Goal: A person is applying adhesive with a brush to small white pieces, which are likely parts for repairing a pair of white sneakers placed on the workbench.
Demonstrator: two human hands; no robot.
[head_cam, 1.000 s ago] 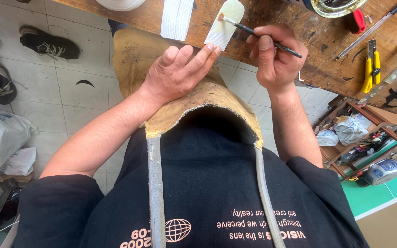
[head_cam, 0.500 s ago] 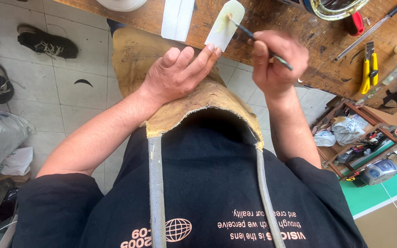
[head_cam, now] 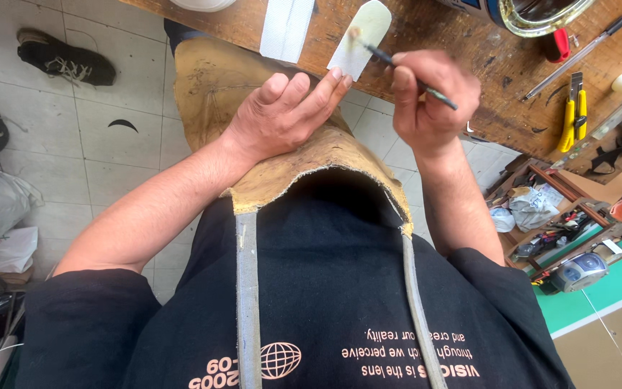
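Wooden table (head_cam: pixel 426 29) carried one pale strip (head_cam: pixel 360 37) with a rounded top, lying at its near edge. The left hand (head_cam: pixel 282 115) lay flat, its fingertips (head_cam: pixel 337 75) touching the strip's lower end, holding nothing. The right hand (head_cam: pixel 430 97) had its grip closed on one thin brush (head_cam: pixel 397 63), whose tip touched the strip. One white rectangular piece (head_cam: pixel 286 29) lay just beside the strip. One yellow pliers (head_cam: pixel 572 112) lay well apart. Two dark shoes (head_cam: pixel 66 61) stood on the tiled floor (head_cam: pixel 109 166).

Bright, even daylight with soft shadows, sharp focus throughout, and wide-angle bending toward the edges.
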